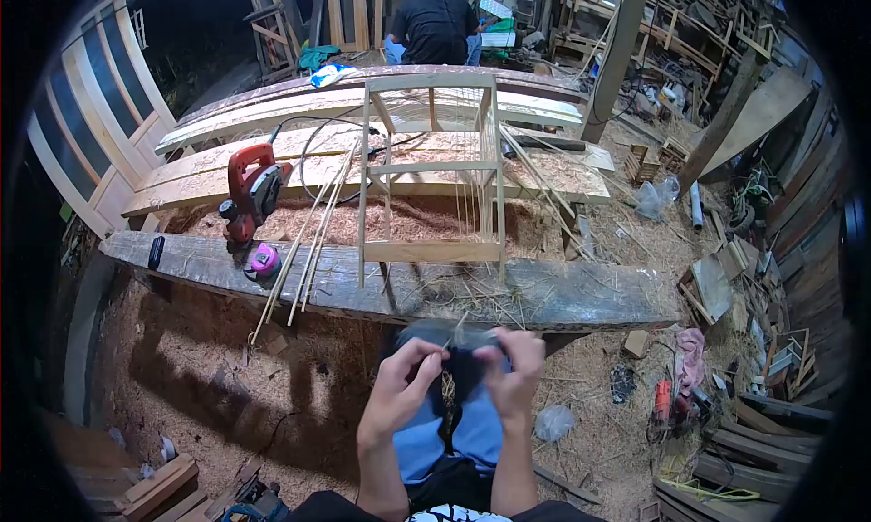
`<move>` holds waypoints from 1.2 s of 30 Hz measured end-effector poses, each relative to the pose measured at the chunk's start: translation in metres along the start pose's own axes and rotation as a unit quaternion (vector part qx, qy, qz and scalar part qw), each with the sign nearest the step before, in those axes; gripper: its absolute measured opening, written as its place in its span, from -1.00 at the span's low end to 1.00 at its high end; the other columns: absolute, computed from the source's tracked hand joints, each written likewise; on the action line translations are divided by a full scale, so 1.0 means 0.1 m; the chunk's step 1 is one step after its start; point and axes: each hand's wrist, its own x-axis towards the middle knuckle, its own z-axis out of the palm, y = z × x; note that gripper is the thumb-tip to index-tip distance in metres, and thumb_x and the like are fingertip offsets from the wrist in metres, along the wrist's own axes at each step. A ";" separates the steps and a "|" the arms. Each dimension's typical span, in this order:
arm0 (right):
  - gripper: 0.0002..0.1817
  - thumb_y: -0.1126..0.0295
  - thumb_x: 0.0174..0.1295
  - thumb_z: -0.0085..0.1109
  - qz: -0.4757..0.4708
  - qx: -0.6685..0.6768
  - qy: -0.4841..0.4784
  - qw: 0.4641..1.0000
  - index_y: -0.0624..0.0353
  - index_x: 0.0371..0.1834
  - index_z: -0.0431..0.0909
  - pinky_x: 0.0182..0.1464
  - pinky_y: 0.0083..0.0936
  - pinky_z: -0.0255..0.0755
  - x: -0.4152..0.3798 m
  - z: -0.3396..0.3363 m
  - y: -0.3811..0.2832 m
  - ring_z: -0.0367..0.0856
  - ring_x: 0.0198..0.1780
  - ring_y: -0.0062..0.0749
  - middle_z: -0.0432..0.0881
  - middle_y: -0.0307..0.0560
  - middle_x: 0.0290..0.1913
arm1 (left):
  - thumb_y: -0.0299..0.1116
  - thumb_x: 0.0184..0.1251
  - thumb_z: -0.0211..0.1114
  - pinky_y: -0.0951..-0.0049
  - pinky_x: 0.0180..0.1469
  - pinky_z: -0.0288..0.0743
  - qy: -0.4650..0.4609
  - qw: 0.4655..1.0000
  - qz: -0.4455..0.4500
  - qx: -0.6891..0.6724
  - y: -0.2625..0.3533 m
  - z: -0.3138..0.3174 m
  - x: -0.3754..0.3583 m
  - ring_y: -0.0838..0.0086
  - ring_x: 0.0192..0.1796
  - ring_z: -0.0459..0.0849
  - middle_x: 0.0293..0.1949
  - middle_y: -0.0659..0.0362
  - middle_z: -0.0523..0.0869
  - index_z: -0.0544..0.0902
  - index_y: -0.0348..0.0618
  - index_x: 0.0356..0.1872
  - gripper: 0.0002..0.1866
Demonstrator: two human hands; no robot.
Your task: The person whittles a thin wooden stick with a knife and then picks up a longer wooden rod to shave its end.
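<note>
Both of my hands are raised over my lap, in front of the plank bench. My left hand [404, 381] is closed, its thumb and fingertips pinched together on something small and thin that I cannot make out. Beside it, my right hand [515, 368] is curled with the thumb against the fingers; it is a little blurred, and what it grips is hidden. A thin pale sliver [461, 327] shows just beyond the fingertips. On the bench stands a small wooden frame [434, 251] with thin vertical sticks inside its right part.
Long thin sticks [322, 223] lean across the dark plank bench [581, 291]. A red power planer [249, 191] and a pink tape measure [264, 260] sit at its left. Boards covered with shavings [190, 173] lie behind. A person [435, 28] sits at the back, facing away.
</note>
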 end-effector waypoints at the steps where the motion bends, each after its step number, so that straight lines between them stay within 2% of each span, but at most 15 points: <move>1: -0.79 0.18 0.33 0.41 0.073 0.009 0.036 0.997 0.07 -0.18 0.74 -0.09 -0.30 0.34 0.00 -0.03 0.18 0.62 -0.23 -0.19 0.73 -0.17 -0.28 | -0.46 0.59 0.23 0.63 -0.16 0.42 0.002 1.000 0.002 -0.002 0.06 -0.06 -0.06 0.73 -0.22 0.54 -0.30 0.32 0.66 0.66 -0.31 -0.03 -0.87; 2: -0.73 0.15 0.39 0.37 0.180 -0.043 0.080 0.979 0.15 -0.15 0.73 -0.08 -0.25 0.40 -0.02 -0.10 0.36 0.63 -0.20 -0.11 0.74 -0.07 -0.23 | -0.45 0.59 0.23 0.67 -0.22 0.37 -0.011 1.000 0.000 -0.026 0.14 -0.15 -0.16 0.77 -0.26 0.49 -0.30 0.33 0.64 0.66 -0.28 -0.03 -0.87; 4: -0.58 0.06 0.44 0.31 0.235 -0.075 0.083 0.966 0.29 -0.07 0.72 -0.05 -0.21 0.47 0.00 -0.36 0.61 0.65 -0.15 -0.06 0.71 0.03 -0.22 | -0.40 0.60 0.22 0.72 -0.32 0.28 0.021 0.999 -0.013 -0.023 0.27 -0.26 -0.25 0.81 -0.35 0.43 -0.33 0.36 0.61 0.66 -0.25 -0.04 -0.85; 5: -0.56 0.03 0.44 0.30 0.204 -0.045 0.108 0.972 0.28 -0.07 0.72 -0.05 -0.23 0.47 -0.04 -0.41 0.67 0.66 -0.14 -0.10 0.70 0.01 -0.22 | -0.38 0.63 0.17 0.71 -0.36 0.24 0.058 0.998 -0.014 -0.019 0.29 -0.29 -0.23 0.81 -0.38 0.40 -0.38 0.39 0.56 0.65 -0.25 -0.04 -0.84; 8: -0.55 0.00 0.44 0.29 0.196 -0.004 0.067 0.978 0.26 -0.08 0.72 -0.04 -0.25 0.45 -0.03 -0.32 0.37 0.65 -0.15 -0.13 0.70 -0.02 -0.22 | -0.38 0.67 0.15 0.68 -0.35 0.22 0.066 0.995 -0.010 -0.071 0.14 -0.31 -0.10 0.82 -0.37 0.33 -0.38 0.44 0.48 0.66 -0.26 -0.02 -0.83; 13: -0.67 0.09 0.35 0.39 0.101 0.037 -0.045 0.993 0.15 -0.13 0.72 -0.11 -0.25 0.42 -0.03 -0.01 -0.06 0.59 -0.24 -0.08 0.65 -0.04 -0.29 | -0.34 0.71 0.12 0.67 -0.40 0.15 -0.015 0.985 -0.015 -0.171 -0.01 -0.14 0.02 0.77 -0.42 0.25 -0.42 0.43 0.40 0.60 -0.20 -0.07 -0.83; 19: -0.65 0.06 0.23 0.45 0.019 0.083 -0.132 0.987 0.11 -0.16 0.73 -0.19 -0.26 0.37 0.01 0.13 -0.45 0.57 -0.31 -0.12 0.64 -0.12 -0.37 | -0.31 0.72 0.10 0.64 -0.35 0.23 -0.010 0.989 -0.029 -0.144 -0.28 -0.14 0.07 0.75 -0.33 0.36 -0.34 0.35 0.48 0.58 -0.20 -0.07 -0.82; 21: -0.64 0.06 0.21 0.45 0.012 0.065 -0.146 0.987 0.13 -0.18 0.74 -0.20 -0.27 0.35 -0.03 0.19 -0.46 0.57 -0.32 -0.13 0.66 -0.11 -0.37 | -0.33 0.70 0.12 0.65 -0.25 0.29 -0.028 0.994 0.102 -0.039 -0.31 -0.12 0.09 0.75 -0.25 0.38 -0.26 0.34 0.49 0.59 -0.23 -0.03 -0.82; 22: -0.63 0.05 0.21 0.45 0.009 0.076 -0.143 0.987 0.13 -0.18 0.74 -0.20 -0.27 0.35 -0.04 0.22 -0.45 0.57 -0.32 -0.14 0.65 -0.11 -0.37 | -0.38 0.68 0.13 0.49 -0.13 0.41 -0.042 0.994 0.102 -0.008 -0.28 -0.15 0.08 0.60 -0.18 0.48 -0.24 0.21 0.56 0.57 -0.30 -0.04 -0.83; 25: -0.61 0.01 0.22 0.43 0.003 0.091 -0.148 0.985 0.13 -0.18 0.74 -0.20 -0.28 0.34 -0.05 0.22 -0.45 0.56 -0.32 -0.14 0.65 -0.10 -0.37 | -0.37 0.69 0.11 0.45 -0.11 0.44 -0.076 0.997 0.021 0.009 -0.23 -0.23 0.05 0.59 -0.18 0.48 -0.23 0.18 0.56 0.56 -0.29 -0.01 -0.82; 29: -0.61 -0.01 0.29 0.37 -0.016 0.063 -0.169 0.983 0.12 -0.18 0.73 -0.16 -0.27 0.33 -0.02 0.17 -0.38 0.57 -0.27 -0.14 0.67 -0.10 -0.35 | -0.34 0.68 0.10 0.45 -0.17 0.41 -0.060 0.994 0.084 0.044 -0.21 -0.21 0.03 0.57 -0.25 0.45 -0.30 0.19 0.55 0.57 -0.29 -0.03 -0.80; 31: -0.67 0.06 0.37 0.32 -0.001 0.012 -0.113 0.993 0.12 -0.17 0.73 -0.12 -0.26 0.35 -0.05 0.14 -0.24 0.59 -0.21 -0.13 0.69 -0.09 -0.31 | -0.32 0.67 0.11 0.47 -0.27 0.37 -0.038 0.997 0.039 0.059 -0.15 -0.23 0.00 0.61 -0.33 0.42 -0.41 0.23 0.51 0.59 -0.31 -0.09 -0.77; 32: -0.72 0.13 0.42 0.28 0.054 0.027 -0.040 0.997 0.12 -0.15 0.72 -0.07 -0.24 0.37 -0.03 0.13 -0.15 0.60 -0.19 -0.09 0.69 -0.07 -0.28 | -0.32 0.67 0.11 0.47 -0.27 0.37 -0.038 0.997 0.038 0.061 -0.08 -0.26 -0.04 0.61 -0.33 0.42 -0.41 0.23 0.51 0.59 -0.31 -0.09 -0.77; 34: -0.64 0.10 0.45 0.26 0.177 -0.094 0.013 0.980 0.24 -0.12 0.71 -0.07 -0.17 0.43 -0.01 -0.04 0.25 0.63 -0.17 -0.01 0.72 0.03 -0.22 | -0.33 0.66 0.11 0.52 -0.35 0.31 -0.095 0.994 0.035 0.032 0.08 -0.32 -0.13 0.67 -0.39 0.37 -0.48 0.28 0.48 0.60 -0.30 -0.16 -0.76; 36: -0.54 0.01 0.50 0.21 0.225 -0.052 0.059 0.971 0.29 -0.04 0.70 -0.08 -0.24 0.47 -0.05 -0.22 0.48 0.66 -0.15 -0.12 0.73 0.03 -0.20 | -0.32 0.67 0.10 0.54 -0.36 0.29 -0.043 0.998 0.028 0.031 0.09 -0.28 -0.11 0.69 -0.40 0.36 -0.48 0.29 0.48 0.60 -0.30 -0.16 -0.76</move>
